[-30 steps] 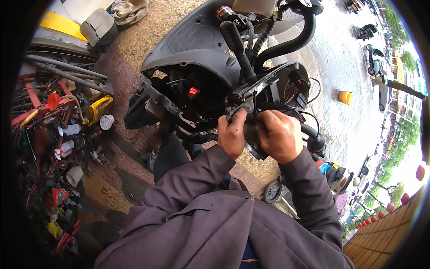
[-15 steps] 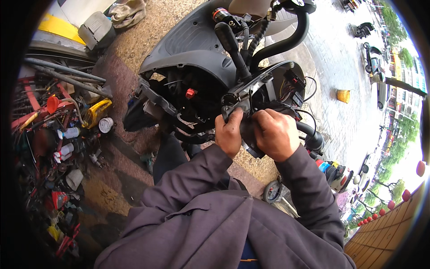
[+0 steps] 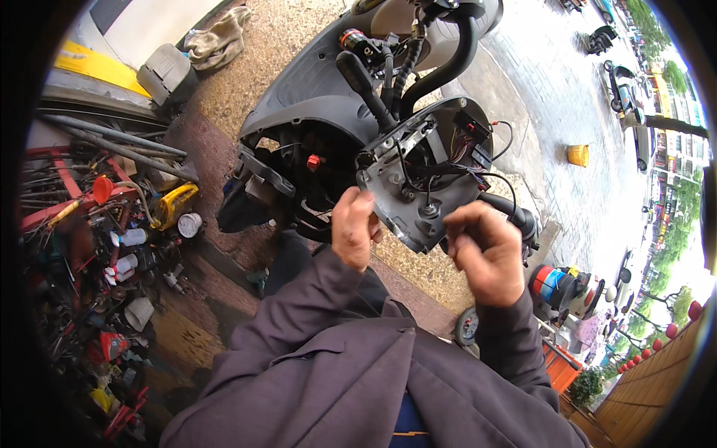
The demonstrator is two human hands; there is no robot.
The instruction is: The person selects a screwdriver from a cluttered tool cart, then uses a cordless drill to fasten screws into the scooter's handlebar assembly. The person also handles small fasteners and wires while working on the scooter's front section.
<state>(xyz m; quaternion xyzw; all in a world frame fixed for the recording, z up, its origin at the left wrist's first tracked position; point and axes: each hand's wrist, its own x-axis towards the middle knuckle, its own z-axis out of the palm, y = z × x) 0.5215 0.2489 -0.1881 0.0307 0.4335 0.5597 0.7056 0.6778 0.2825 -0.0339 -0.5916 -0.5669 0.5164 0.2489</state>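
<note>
Flr (image 3: 272,37) w/ scooter (image 3: 302,78), misc. parts (image 3: 173,278)

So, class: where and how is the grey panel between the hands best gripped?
Grip the panel probably by both side edges near its tapered end, coming from the wearer's side. That end points toward the wearer, between the left hand and right hand, while wires crowd the far part.

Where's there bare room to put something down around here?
Bare speckled floor shows between the cloth and the scooter, and bare paving between the scooter and the yellow bucket. The tool pile at left is crowded.
</note>
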